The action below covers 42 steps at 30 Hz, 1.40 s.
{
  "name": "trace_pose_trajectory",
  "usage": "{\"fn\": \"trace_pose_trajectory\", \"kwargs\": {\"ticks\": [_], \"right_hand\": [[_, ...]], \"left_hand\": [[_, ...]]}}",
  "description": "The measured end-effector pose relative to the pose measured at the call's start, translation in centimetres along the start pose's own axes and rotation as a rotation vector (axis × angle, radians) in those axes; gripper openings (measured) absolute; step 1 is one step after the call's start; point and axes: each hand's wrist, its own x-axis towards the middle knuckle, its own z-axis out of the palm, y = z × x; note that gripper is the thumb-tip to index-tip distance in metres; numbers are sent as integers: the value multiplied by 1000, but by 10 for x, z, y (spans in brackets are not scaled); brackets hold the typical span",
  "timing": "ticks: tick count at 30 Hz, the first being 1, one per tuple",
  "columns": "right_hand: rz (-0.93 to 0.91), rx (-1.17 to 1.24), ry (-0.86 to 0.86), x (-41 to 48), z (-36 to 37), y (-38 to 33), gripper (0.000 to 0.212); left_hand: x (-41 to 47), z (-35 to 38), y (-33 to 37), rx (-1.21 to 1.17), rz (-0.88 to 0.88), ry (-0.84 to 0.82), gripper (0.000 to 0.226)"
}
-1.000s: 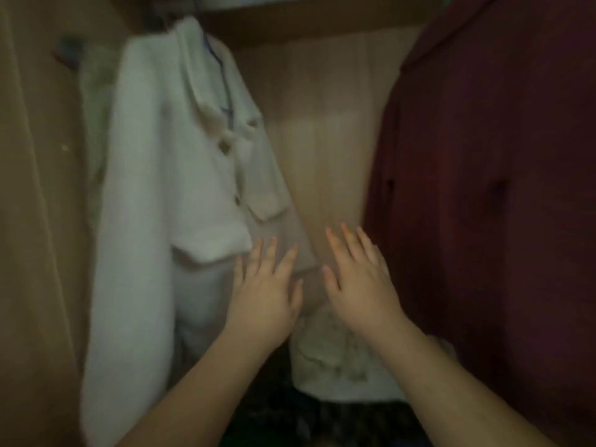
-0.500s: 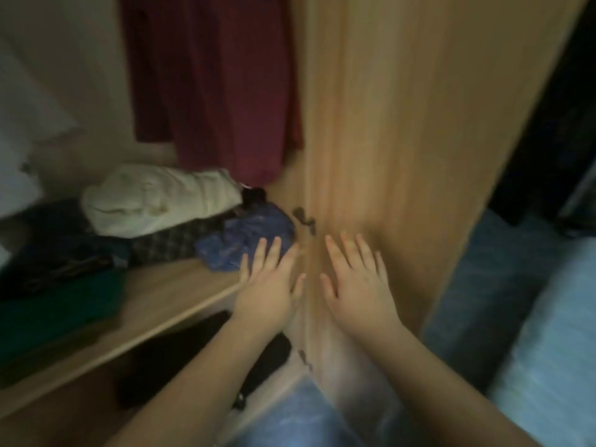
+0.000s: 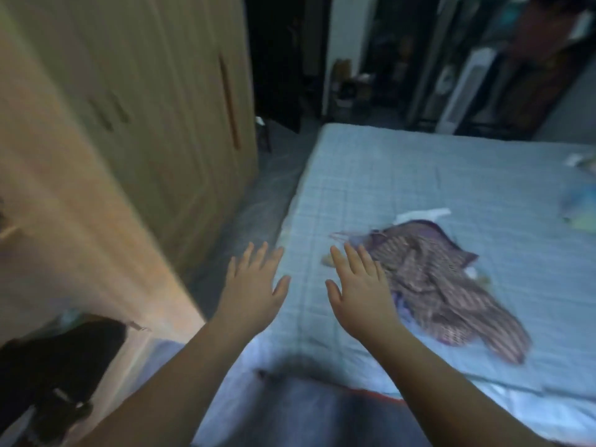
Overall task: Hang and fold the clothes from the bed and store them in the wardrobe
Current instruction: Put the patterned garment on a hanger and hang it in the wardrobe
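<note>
Palms face down on both sides, and neither holds anything. My left hand (image 3: pixel 254 288) is spread wide, fingers straight and fanned, thumb out to the side. It hangs over the near left edge of the bed (image 3: pixel 419 175), fingertips about where the pale blue checked cover meets the strip of floor (image 3: pixel 258 195). My right hand (image 3: pixel 361 291) is just beside it, with a gap between the two thumbs. It is equally flat and open, its fingers straight and a little closer together. Its outer edge overlaps the near side of the striped garment (image 3: pixel 445 291), but I cannot tell whether skin touches cloth or the hand is above it.

That brown-and-purple garment lies crumpled on the bed cover, running from the middle toward the near right. A small white piece (image 3: pixel 422 216) pokes out beyond its far side. More clothes (image 3: pixel 580 208), pale blue and green and blurred, sit at the right edge of the bed, well apart from my hands.

Across the strip of floor, on my left, stands the wardrobe (image 3: pixel 145 108), light wood with a long dark handle (image 3: pixel 229 101) on one shut door. Low at the left a dark garment (image 3: pixel 54 359) shows, too blurred to make out. Beyond the far end of the bed is a white tower fan (image 3: pixel 464 88).
</note>
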Motion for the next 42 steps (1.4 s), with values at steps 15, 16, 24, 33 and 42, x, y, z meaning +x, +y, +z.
{"fn": "trace_pose_trajectory", "kwargs": {"ticks": [15,16,24,33,42], "right_hand": [[378,-3,7,-68,-34,247,59],[383,6,5,-62,-32,254,59],[330,13,-88,44,-4,317,61],[286,60,-238,179,43,382,59],[222,109,-362,286,113,445,58]], "left_hand": [[79,98,245,-49,384,-135,61],[87,103,247,-37,380,-149,60],[191,157,248,-43,295,-203,58],[318,219,268,-30,230,-330,58],[406,280,276,-53,69,-416,55]]}}
